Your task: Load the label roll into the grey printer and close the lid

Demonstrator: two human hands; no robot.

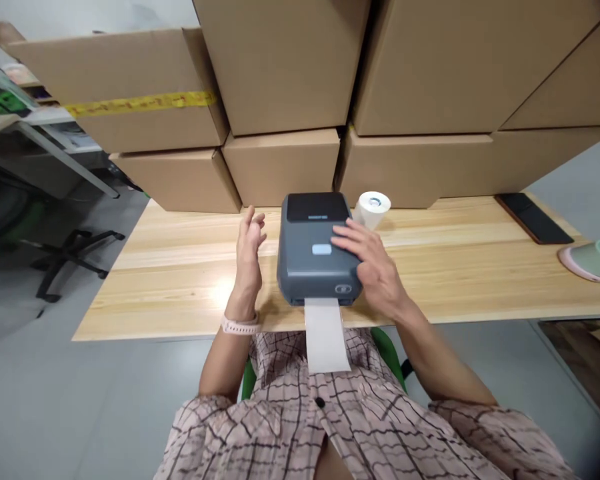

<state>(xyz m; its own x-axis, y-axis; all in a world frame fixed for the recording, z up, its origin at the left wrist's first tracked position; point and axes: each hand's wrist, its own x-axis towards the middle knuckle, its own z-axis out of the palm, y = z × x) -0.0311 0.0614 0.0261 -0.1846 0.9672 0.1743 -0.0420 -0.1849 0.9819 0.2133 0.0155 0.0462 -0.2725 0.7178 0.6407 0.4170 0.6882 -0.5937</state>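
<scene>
A dark grey label printer (pixel 305 261) with a black window on its lid stands on the wooden table, its front towards me. A strip of white label paper (pixel 326 337) hangs out of its front slot, over the table edge and down to my lap. My right hand (pixel 367 260) rests on the printer's right top edge, fingers stretched over the lid. To the left of the printer, my left hand (pixel 250 247) is held up on edge, fingers apart and holding nothing. Behind my right hand, a white paper roll (pixel 373 208) stands upright beside the printer.
Stacked cardboard boxes (pixel 285 167) line the back of the wooden table (pixel 180 280). A black phone (pixel 534 218) lies at the far right, near a pale green cup (pixel 596 259) on a pink base. An office chair (pixel 73 257) stands on the floor at left.
</scene>
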